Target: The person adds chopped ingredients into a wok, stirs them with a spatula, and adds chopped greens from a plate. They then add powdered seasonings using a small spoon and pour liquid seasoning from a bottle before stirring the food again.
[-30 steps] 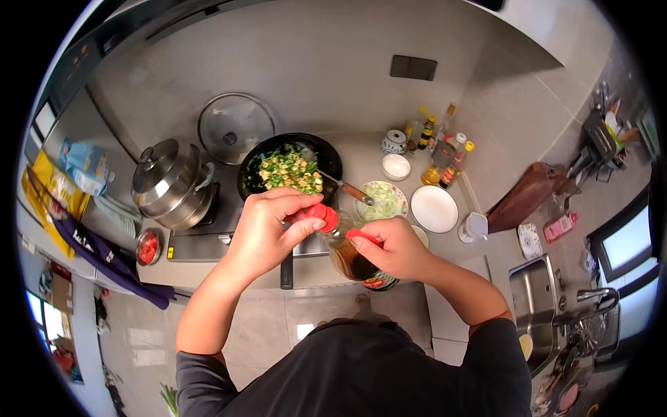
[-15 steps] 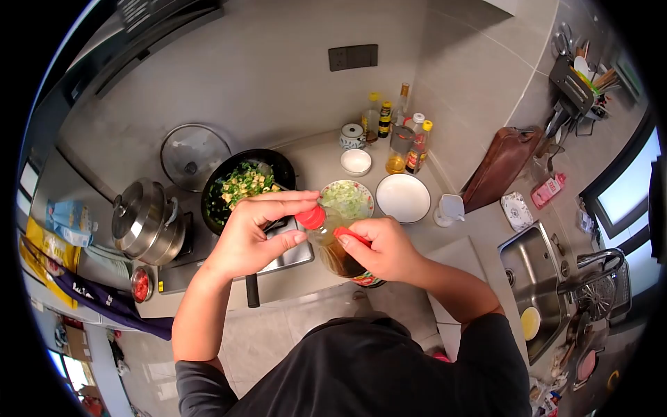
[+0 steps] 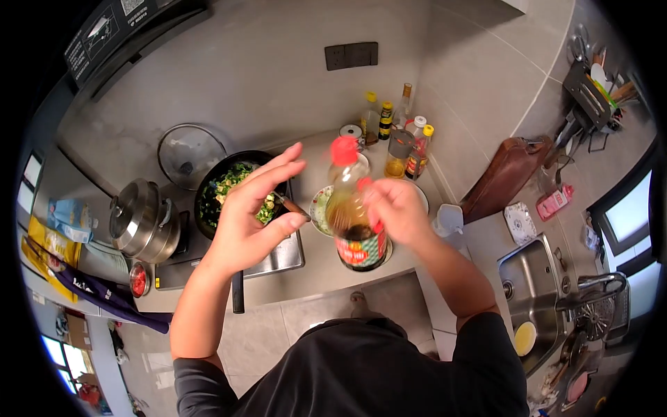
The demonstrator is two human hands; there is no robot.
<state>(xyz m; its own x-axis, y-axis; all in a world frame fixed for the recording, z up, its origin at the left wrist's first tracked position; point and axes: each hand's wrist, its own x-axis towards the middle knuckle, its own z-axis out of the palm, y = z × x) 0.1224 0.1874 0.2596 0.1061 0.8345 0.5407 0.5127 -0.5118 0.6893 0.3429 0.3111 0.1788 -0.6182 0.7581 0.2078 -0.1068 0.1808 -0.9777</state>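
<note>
My right hand (image 3: 397,212) grips the red handle of a large clear sauce bottle (image 3: 356,212), which stands upright in the air over the counter edge. Its red cap is on, dark liquid shows low inside, and the label is red and green. My left hand (image 3: 253,215) is open, thumb and fingers apart, with nothing in it. It hovers left of the bottle, over the hob and in front of a black frying pan (image 3: 201,177) of chopped greens and pale cubes. Behind the bottle, a plate of pale green chopped vegetable (image 3: 320,208) is partly hidden.
Left of the pan stand a steel pot (image 3: 142,219) and a small bowl of red pieces (image 3: 139,281). A glass lid (image 3: 191,154) leans on the wall. Several bottles (image 3: 398,154) fill the back corner. On the right are a brown cutting board (image 3: 504,177) and a sink (image 3: 524,278).
The bottle has come upright and moved away from my body, held in my right hand. My left hand has come off the red cap, and its fingers have spread.
</note>
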